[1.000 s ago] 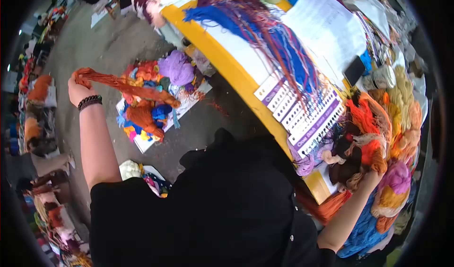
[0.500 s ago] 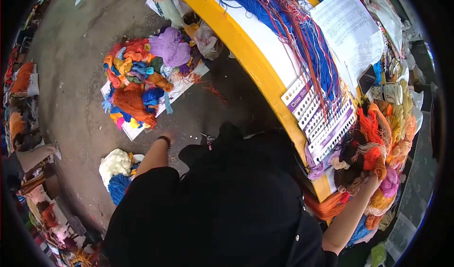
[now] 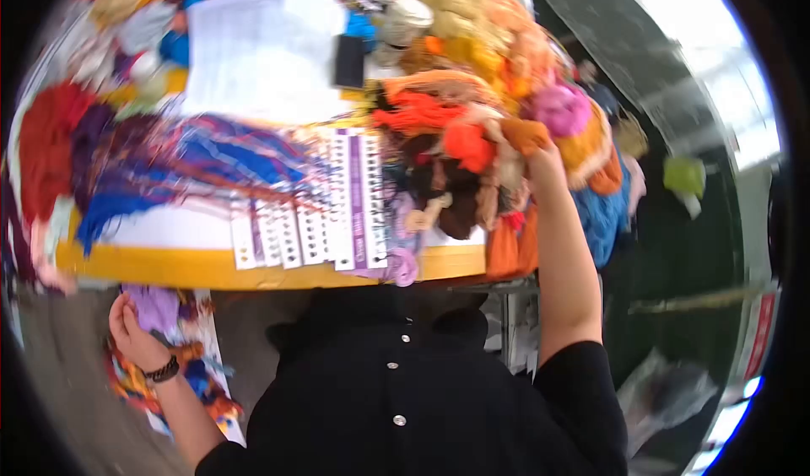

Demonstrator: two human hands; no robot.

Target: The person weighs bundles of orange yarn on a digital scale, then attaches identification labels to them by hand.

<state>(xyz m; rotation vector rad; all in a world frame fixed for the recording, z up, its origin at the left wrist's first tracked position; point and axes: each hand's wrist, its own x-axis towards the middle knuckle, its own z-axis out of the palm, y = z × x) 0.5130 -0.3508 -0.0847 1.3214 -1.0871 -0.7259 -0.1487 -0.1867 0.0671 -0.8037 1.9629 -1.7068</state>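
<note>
My right hand [image 3: 545,154] reaches to the right end of the table and closes on a rust-brown yarn skein [image 3: 525,136]; most of its fingers are hidden. Bright red-orange yarn [image 3: 468,144], dark brown yarn [image 3: 460,191] and a pink-purple skein [image 3: 561,110] lie close around it. Low at the left, my left hand [image 3: 135,338] hangs just off the table's front edge, fingers loosely bent and holding nothing visible. Behind it on the floor is a lilac skein [image 3: 157,309] in a mixed yarn pile [image 3: 198,379].
White punched thread cards [image 3: 344,223] with blue and red threads [image 3: 228,151] line the yellow-edged table [image 3: 194,265]. Printed sheets [image 3: 245,50], a black phone [image 3: 349,61] and a jar [image 3: 407,22] stand farther back. A plastic bag [image 3: 666,392] lies on the right.
The head view has swung right to face the table. My left hand has come up from near the cream and blue yarn on the floor; my right hand stays at the rust-brown skein.
</note>
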